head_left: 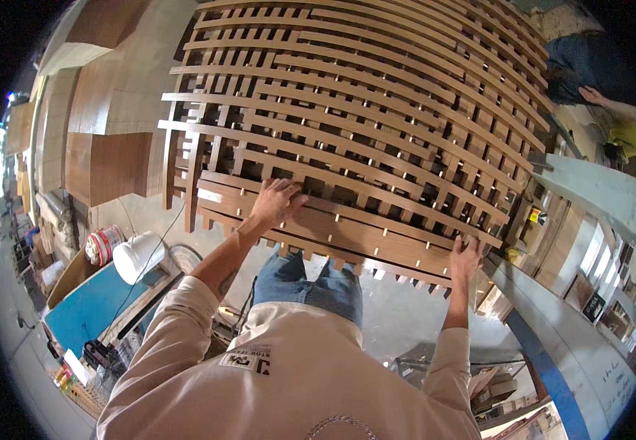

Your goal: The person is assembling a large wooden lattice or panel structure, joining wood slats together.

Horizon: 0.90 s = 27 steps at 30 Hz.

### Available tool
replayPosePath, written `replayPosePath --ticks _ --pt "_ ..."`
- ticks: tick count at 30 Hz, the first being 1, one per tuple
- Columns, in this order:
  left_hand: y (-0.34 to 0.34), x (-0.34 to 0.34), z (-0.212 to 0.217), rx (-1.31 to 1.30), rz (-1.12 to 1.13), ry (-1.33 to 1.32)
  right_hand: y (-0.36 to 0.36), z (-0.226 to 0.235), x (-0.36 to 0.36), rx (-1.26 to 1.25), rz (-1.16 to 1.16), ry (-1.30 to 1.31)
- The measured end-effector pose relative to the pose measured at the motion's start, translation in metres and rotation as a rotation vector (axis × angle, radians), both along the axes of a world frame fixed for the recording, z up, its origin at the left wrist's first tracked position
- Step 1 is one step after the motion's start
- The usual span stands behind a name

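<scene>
Hands spread flat, holding nothing | left hand (pixel 277 202) presses the near slat (pixel 347 231) of the wooden lattice panel (pixel 347 110) | right hand (pixel 466 260) grips its near-right end, apparently to steady it | white bucket (pixel 138 257) stands on the floor, left.

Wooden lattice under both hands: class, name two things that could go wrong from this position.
1. The left hand and right hand press flat on a slat of the wooden lattice; fingers might get pinched in its gaps.
2. The cord beside the white bucket could snag a foot.
</scene>
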<state>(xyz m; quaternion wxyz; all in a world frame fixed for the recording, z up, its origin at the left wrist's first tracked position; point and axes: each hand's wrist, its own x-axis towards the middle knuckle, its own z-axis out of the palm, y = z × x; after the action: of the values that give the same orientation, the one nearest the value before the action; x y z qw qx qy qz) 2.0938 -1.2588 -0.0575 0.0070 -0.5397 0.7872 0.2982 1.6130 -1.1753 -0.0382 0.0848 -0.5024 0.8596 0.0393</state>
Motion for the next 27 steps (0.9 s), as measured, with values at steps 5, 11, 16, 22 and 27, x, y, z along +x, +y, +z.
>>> replayPosePath --ticks 5,11,16,22,27 --pt "-0.028 -0.015 0.005 -0.221 0.096 -0.096 -0.020 -0.003 -0.014 -0.116 0.078 0.079" --pt "-0.042 -0.026 -0.002 -0.074 -0.030 -0.169 -0.037 -0.004 -0.024 0.188 0.267 -0.057" --pt "-0.013 -0.043 0.006 -0.218 -0.088 -0.154 -0.028 0.009 -0.003 0.185 0.369 0.001" --pt "0.013 -0.063 -0.008 -0.251 -0.161 -0.072 -0.027 0.007 0.061 0.001 0.402 -0.444" --pt "0.005 -0.061 -0.016 -0.315 -0.164 -0.175 -0.025 -0.005 0.094 0.004 0.675 -0.286"
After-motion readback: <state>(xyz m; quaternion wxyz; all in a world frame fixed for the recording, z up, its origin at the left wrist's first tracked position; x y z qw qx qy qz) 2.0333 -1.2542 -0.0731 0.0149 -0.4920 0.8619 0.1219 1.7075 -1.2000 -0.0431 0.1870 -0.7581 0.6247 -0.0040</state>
